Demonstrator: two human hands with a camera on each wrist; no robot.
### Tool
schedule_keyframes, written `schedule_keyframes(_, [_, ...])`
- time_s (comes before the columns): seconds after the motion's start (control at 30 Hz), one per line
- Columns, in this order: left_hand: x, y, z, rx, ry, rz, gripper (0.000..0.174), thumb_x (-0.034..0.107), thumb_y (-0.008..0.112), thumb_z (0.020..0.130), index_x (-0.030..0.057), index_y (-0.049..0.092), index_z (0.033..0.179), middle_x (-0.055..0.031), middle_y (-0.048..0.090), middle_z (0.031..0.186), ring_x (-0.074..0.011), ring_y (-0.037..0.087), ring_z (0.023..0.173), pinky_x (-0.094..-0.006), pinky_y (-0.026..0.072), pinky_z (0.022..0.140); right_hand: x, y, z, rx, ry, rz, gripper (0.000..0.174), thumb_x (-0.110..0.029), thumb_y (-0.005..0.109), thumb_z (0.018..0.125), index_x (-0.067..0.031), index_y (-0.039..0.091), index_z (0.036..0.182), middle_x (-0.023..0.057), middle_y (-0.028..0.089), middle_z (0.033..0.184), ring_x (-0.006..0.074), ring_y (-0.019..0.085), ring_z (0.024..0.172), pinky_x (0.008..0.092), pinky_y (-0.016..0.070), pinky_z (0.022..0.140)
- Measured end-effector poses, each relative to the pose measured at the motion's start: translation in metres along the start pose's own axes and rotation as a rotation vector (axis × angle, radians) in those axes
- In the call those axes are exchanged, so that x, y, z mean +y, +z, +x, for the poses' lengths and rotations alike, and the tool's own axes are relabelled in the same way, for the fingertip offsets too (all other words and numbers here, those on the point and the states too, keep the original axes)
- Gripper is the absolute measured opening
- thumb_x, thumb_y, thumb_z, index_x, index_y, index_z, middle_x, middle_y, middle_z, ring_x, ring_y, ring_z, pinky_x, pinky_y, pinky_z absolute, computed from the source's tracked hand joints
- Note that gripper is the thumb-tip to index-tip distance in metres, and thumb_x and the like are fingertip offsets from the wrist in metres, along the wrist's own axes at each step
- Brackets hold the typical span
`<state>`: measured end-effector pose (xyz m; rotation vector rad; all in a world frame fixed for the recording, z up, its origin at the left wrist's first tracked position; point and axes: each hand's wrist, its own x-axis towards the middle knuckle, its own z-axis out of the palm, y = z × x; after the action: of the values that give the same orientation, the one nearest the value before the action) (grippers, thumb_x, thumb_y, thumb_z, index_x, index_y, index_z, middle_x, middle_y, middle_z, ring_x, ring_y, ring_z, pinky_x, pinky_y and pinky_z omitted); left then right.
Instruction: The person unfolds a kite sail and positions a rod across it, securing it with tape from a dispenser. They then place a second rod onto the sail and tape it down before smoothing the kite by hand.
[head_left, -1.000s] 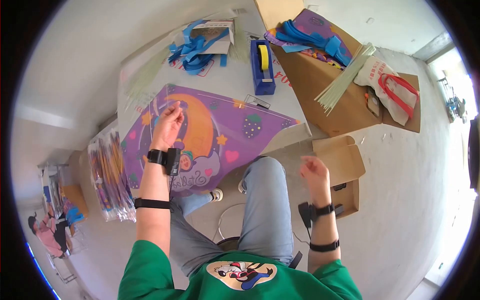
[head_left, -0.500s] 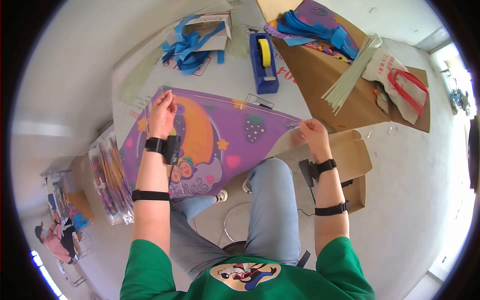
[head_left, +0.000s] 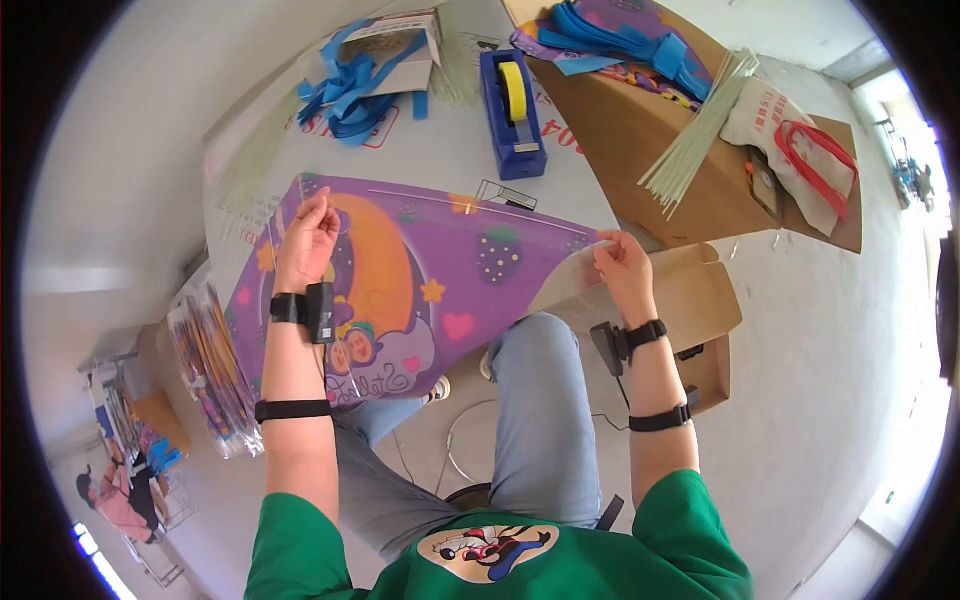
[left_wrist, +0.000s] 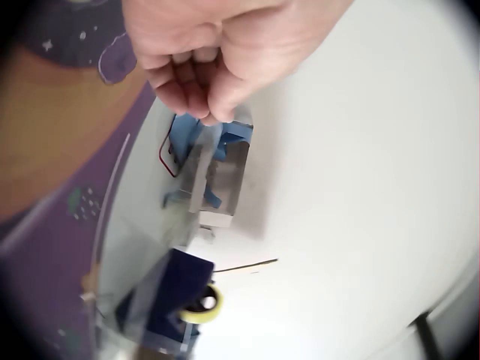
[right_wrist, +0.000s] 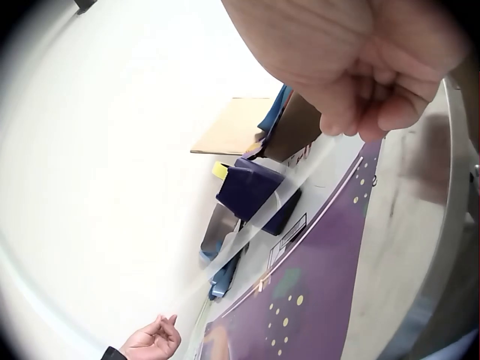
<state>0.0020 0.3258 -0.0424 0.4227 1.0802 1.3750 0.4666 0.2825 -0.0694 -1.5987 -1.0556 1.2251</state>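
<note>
Our right hand (head_left: 627, 275) has risen beside the corner of the purple, cartoon-printed sheet (head_left: 465, 275), partly on the pale surface (head_left: 445, 155). Its closed grip and our left hand's (head_left: 308, 245) pinch a clear narrow strip (right_wrist: 247, 231), apparently tensioning it; careful edge alignment seems needed.

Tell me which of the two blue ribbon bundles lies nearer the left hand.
The loosely looped bundle, draped over the open white cardboard box, left of the dark-blue tape dispenser; the other bundle lies farther right, on purple printed material.

Green short-sleeved shirt (head_left: 560, 560) with cartoon print, blue jeans (head_left: 545, 420), black wrist straps (head_left: 288, 308)
</note>
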Motion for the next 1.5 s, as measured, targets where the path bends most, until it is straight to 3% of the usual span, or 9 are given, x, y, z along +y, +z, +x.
schedule_keyframes(0.23, [0.010, -0.003, -0.002, 0.061, -0.076, -0.034, 0.019, 0.009, 0.068, 0.087, 0.0052, 0.066, 0.105, 0.0004, 0.064, 0.091, -0.0087, 0.058, 0.080, -0.0231, 0.0485, 0.079, 0.007, 0.005, 0.019, -0.051, 0.007, -0.139, 0.026, -0.006, 0.064, 0.083, -0.0005, 0.064, 0.109, 0.0059, 0.065, 0.076, 0.0130, 0.061, 0.067, 0.0269, 0.0490, 0.061])
schedule_keyframes(0.37, [0.009, -0.002, -0.003, 0.075, -0.060, 0.036, 0.012, 0.011, 0.067, 0.088, 0.0093, 0.067, 0.099, 0.0028, 0.065, 0.086, -0.0076, 0.059, 0.076, -0.0220, 0.0495, 0.074, 0.020, 0.006, 0.026, -0.064, -0.048, -0.238, 0.021, -0.002, 0.061, 0.087, 0.0021, 0.064, 0.107, 0.0032, 0.063, 0.080, 0.0100, 0.061, 0.069, 0.0226, 0.0482, 0.060])
schedule_keyframes(0.43, [0.007, -0.002, -0.002, 0.082, -0.047, 0.062, 0.011, 0.011, 0.067, 0.088, 0.0097, 0.066, 0.099, 0.0032, 0.065, 0.085, -0.0073, 0.059, 0.076, -0.0221, 0.0496, 0.072, 0.022, 0.006, 0.026, -0.035, -0.033, -0.221, 0.024, -0.008, 0.065, 0.081, -0.0016, 0.067, 0.103, 0.0121, 0.068, 0.080, 0.0205, 0.066, 0.073, 0.0302, 0.0503, 0.067])
schedule_keyframes(0.73, [0.002, 0.003, 0.000, 0.128, 0.090, 0.219, 0.014, 0.009, 0.065, 0.089, 0.0091, 0.063, 0.102, 0.0018, 0.061, 0.089, -0.0081, 0.057, 0.078, -0.0223, 0.0487, 0.074, 0.013, 0.009, 0.021, 0.000, -0.064, -0.298, 0.024, -0.009, 0.064, 0.082, -0.0009, 0.066, 0.104, 0.0119, 0.069, 0.079, 0.0200, 0.066, 0.072, 0.0309, 0.0502, 0.065])
schedule_keyframes(0.87, [0.002, -0.006, 0.003, 0.098, 0.035, 0.191, 0.016, 0.008, 0.066, 0.088, 0.0080, 0.063, 0.104, 0.0004, 0.061, 0.090, -0.0098, 0.057, 0.081, -0.0238, 0.0488, 0.078, 0.015, 0.009, 0.022, -0.034, -0.003, -0.251, 0.022, -0.008, 0.064, 0.083, -0.0009, 0.066, 0.103, 0.0102, 0.068, 0.078, 0.0172, 0.065, 0.069, 0.0293, 0.0500, 0.062])
schedule_keyframes(1.07, [0.010, -0.008, 0.004, 0.034, -0.196, 0.052, 0.013, 0.010, 0.070, 0.085, 0.0093, 0.066, 0.098, 0.0013, 0.063, 0.090, -0.0097, 0.058, 0.081, -0.0238, 0.0508, 0.077, 0.015, 0.007, 0.021, 0.002, 0.006, -0.141, 0.020, -0.006, 0.064, 0.083, -0.0010, 0.066, 0.103, 0.0066, 0.067, 0.077, 0.0134, 0.063, 0.065, 0.0259, 0.0495, 0.059])
schedule_keyframes(1.33, [0.012, -0.009, 0.023, 0.036, -0.207, 0.101, 0.014, 0.011, 0.071, 0.084, 0.0105, 0.066, 0.098, 0.0020, 0.064, 0.089, -0.0086, 0.058, 0.079, -0.0235, 0.0507, 0.076, 0.013, 0.007, 0.024, -0.005, -0.021, -0.259, 0.017, -0.009, 0.065, 0.083, -0.0004, 0.068, 0.097, 0.0090, 0.068, 0.074, 0.0150, 0.063, 0.065, 0.0274, 0.0482, 0.058])
schedule_keyframes(1.5, [0.010, 0.002, 0.027, 0.064, -0.119, 0.234, 0.014, 0.013, 0.068, 0.087, 0.0125, 0.065, 0.100, 0.0036, 0.064, 0.089, -0.0062, 0.058, 0.077, -0.0215, 0.0486, 0.073, 0.004, 0.008, 0.022, 0.032, 0.015, -0.200, 0.012, -0.007, 0.064, 0.083, -0.0001, 0.067, 0.092, 0.0067, 0.067, 0.073, 0.0135, 0.062, 0.064, 0.0264, 0.0482, 0.058])
